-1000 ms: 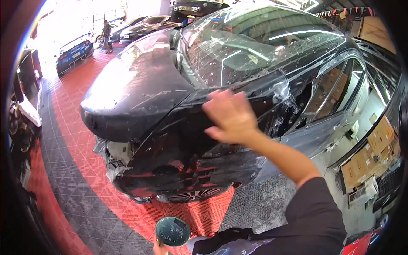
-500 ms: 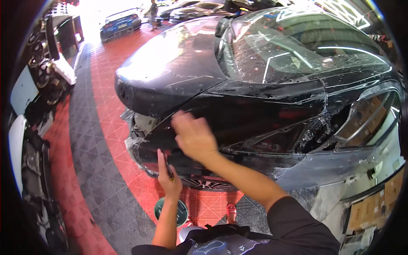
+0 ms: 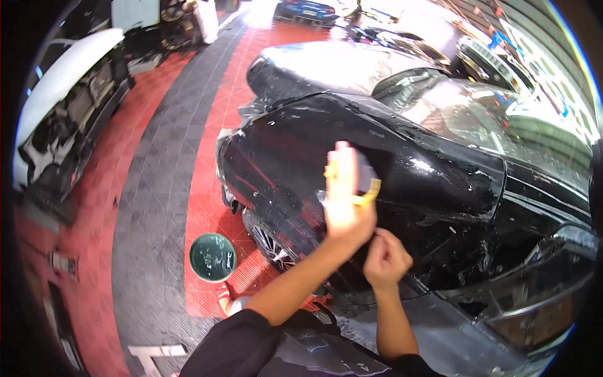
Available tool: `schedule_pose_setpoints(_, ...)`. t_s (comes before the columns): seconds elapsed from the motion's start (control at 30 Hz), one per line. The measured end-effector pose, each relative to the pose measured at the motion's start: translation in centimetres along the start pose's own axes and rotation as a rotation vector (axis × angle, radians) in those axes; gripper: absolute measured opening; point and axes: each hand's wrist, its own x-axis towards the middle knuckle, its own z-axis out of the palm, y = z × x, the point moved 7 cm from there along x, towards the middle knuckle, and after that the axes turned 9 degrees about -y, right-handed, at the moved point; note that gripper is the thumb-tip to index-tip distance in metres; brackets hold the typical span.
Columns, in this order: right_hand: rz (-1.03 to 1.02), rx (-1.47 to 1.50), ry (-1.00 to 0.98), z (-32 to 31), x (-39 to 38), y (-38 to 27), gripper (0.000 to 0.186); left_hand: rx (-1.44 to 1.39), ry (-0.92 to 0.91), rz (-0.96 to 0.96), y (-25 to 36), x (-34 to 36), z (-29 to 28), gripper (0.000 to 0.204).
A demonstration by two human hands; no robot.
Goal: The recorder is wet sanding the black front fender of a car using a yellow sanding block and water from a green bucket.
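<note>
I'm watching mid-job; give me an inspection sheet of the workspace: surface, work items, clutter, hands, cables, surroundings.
Surface: black car panel, glossy, with pale streaks and specks
Work items: yellow tool, blurred, at the left hand; green bucket beside a foot
Clutter: car parts with a white panel, far left
Hands: left holds the tool, fingers extended, contact with the panel unclear; right hand curled, close by
Cables: nothing seen
Surroundings: red-and-grey tiled floor; blue car behind

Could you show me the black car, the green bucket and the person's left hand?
Black car [image 3: 430, 176]: head view, front side panel.
Green bucket [image 3: 191, 257]: head view, left rim.
Left hand [image 3: 343, 204]: head view, its middle.
</note>
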Motion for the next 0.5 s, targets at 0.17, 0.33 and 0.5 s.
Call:
schedule_pose_setpoints(0.17,-0.129,-0.149,0.012,-6.0,-2.0,2.2,0.015,0.152,-0.073,-0.063,2.6,-0.4,5.1,0.076)
schedule_pose_setpoints(0.33,-0.374,-0.312,-0.315,-4.3,-3.5,1.5,0.018,0.283,0.100,-0.330,-9.6,6.3,-1.2,0.061)
schedule_pose_setpoints(0.5,-0.328,-0.398,-0.341,-3.9,-3.9,4.0,0.017,0.456,-0.148,-0.227,2.6,2.1,6.1,0.063)
